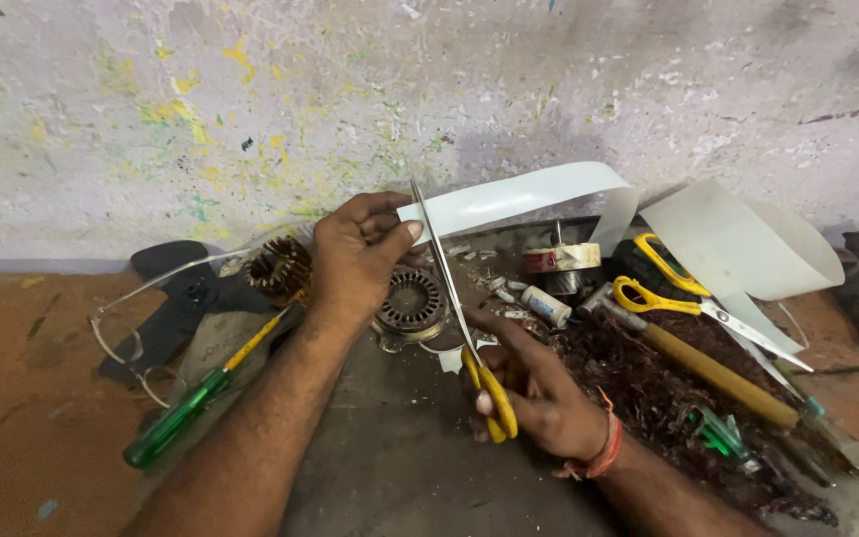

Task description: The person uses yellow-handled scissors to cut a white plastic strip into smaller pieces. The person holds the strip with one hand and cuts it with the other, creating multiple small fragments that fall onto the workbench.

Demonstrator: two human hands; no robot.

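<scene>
Paint-spattered wall (251, 89) and a dark, worn work surface (390, 467) form the setting. Right hand (539, 393) is closed through the yellow loops of a pair of scissors (454, 308), whose long blades point up and away; the blades appear nearly together, and they meet the lower edge of a white plastic strip (519, 197). Left hand (355, 254) pinches the near end of that strip between thumb and fingers, holding it taut just left of the blades. The strip arcs rightward and curls down behind a tape roll (561, 259). Judged from this view, the cut is at its start or partway: the strip remains in one piece, and no severed length can be made out. Just below the left hand lies a round metal stator core (412, 303), with a copper-wound coil (280, 268) to its left. Further left: a green-handled screwdriver (186, 413) and spectacles (121, 333). To the right: a second pair of yellow-handled scissors (693, 288), a wooden-handled tool (713, 373), more white sheet (748, 244) and dark debris (648, 388).
</scene>
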